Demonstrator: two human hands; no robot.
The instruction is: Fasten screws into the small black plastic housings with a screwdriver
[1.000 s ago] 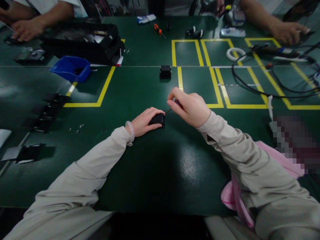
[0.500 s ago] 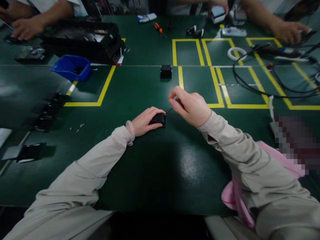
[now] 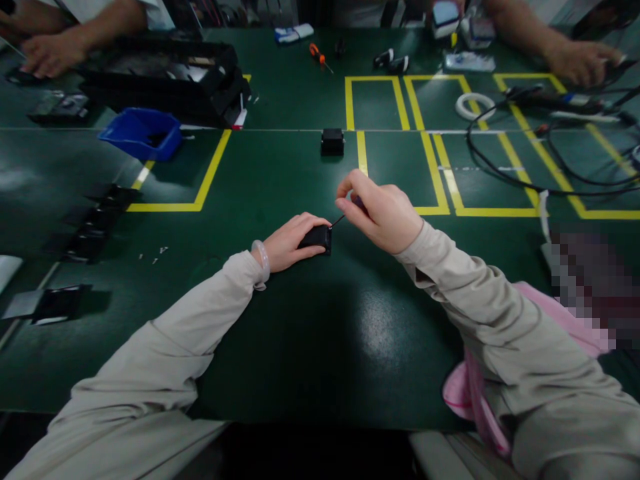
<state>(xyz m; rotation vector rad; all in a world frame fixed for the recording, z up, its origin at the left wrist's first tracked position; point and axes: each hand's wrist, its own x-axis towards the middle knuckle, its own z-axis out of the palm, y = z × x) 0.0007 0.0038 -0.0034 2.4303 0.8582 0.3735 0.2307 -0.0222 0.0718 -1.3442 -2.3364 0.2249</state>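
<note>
A small black box-shaped part [image 3: 318,237] lies on the green table, gripped between the thumb and fingers of my left hand [image 3: 293,244]. My right hand [image 3: 383,210] is closed around a screwdriver [image 3: 338,221]; its handle is mostly hidden by the fingers. The thin shaft slants down to the left, and its tip meets the upper right corner of the black part. Farther off, straight ahead, stands another black block [image 3: 333,142]. Several tiny screws [image 3: 161,251] are scattered left of my left hand.
Black parts [image 3: 97,223] and a blue bin [image 3: 143,135] stand at left, before stacked black trays [image 3: 165,80]. An orange screwdriver [image 3: 319,55] lies at the back. Black cables [image 3: 505,177] and a tape roll [image 3: 474,107] are at right. Co-workers' hands [image 3: 583,63] show across the table.
My hands, the black part and the screwdriver look almost unchanged. At the back right, a co-worker's hand by the white-and-blue object has moved up, mostly out of view.
</note>
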